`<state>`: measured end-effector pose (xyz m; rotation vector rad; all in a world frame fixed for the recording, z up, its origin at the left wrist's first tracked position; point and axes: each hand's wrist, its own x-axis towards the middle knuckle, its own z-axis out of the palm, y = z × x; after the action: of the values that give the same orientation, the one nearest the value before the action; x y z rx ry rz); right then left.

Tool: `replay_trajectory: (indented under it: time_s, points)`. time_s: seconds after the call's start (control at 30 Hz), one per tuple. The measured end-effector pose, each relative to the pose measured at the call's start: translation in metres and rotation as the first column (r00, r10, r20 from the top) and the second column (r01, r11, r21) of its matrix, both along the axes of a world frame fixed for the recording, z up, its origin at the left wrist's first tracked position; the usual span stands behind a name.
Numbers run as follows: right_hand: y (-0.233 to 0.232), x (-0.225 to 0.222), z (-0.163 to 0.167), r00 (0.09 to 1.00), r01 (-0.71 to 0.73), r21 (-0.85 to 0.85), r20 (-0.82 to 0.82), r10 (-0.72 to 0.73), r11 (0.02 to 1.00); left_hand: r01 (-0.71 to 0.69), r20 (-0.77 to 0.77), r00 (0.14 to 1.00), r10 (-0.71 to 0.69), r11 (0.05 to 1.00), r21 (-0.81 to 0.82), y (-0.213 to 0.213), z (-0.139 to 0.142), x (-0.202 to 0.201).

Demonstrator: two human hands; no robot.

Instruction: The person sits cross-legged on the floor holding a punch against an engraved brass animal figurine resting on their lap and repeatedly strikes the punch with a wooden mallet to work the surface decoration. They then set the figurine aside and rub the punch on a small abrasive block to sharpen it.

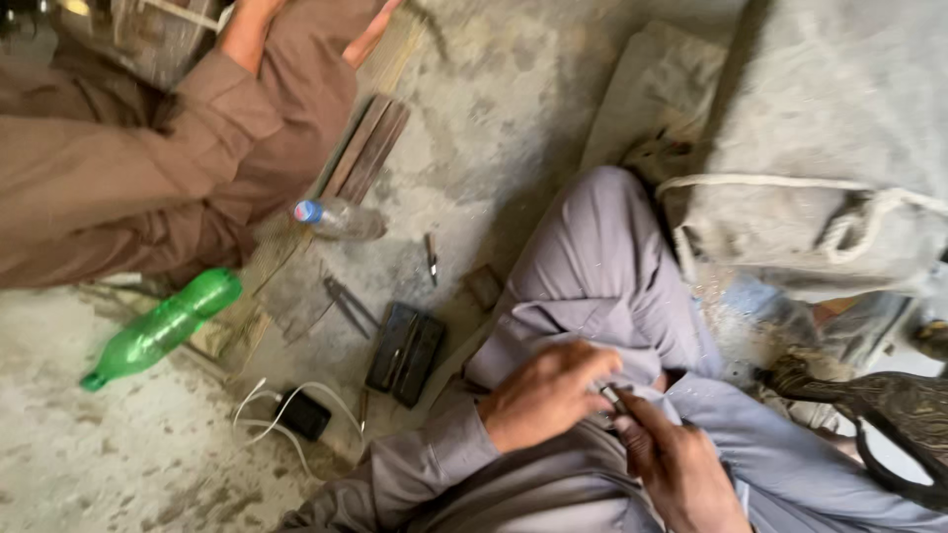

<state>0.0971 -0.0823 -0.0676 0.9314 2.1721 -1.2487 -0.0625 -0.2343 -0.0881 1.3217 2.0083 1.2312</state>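
Note:
I sit on the ground in grey trousers, knee raised. My left hand [545, 393] and my right hand [673, 464] meet over my lap, both pinching a small thin metal piece [612, 399] between the fingertips. What the piece is stays too blurred to tell. On the concrete floor [494, 128] just left of my left hand lie two dark flat blocks [406, 353] side by side. A small pointed tool [432, 257] lies farther out on the floor.
Another person in brown clothes [148, 158] sits at upper left. A green plastic bottle [163, 327], a clear bottle with a blue cap [339, 218], wooden planks [365, 148] and a black charger with white cable [298, 413] lie about. A grey sack with rope [820, 168] stands right.

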Motion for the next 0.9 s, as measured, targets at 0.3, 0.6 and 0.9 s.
replay_trajectory:
  time_s: [0.3, 0.6, 0.9]
  points:
    - [0.008, 0.019, 0.000, 0.775, 0.505, -0.218, -0.312, -0.550, 0.835, -0.540, -0.416, 0.817, 0.400, 0.785, -0.305, -0.094, -0.056, -0.092]
    - [0.002, 0.047, 0.008, 0.586, 0.755, -0.106, -0.334, -0.738, 0.647, -0.481, -0.587, 0.809, -0.010, 0.562, -0.673, -0.037, -0.104, -0.096]
    - [0.016, 0.054, -0.001, 0.366, 0.883, -0.166, -0.339, -0.867, 0.438, -0.495, -0.336, 0.832, 0.442, 0.865, -0.088, 0.037, -0.015, -0.123]
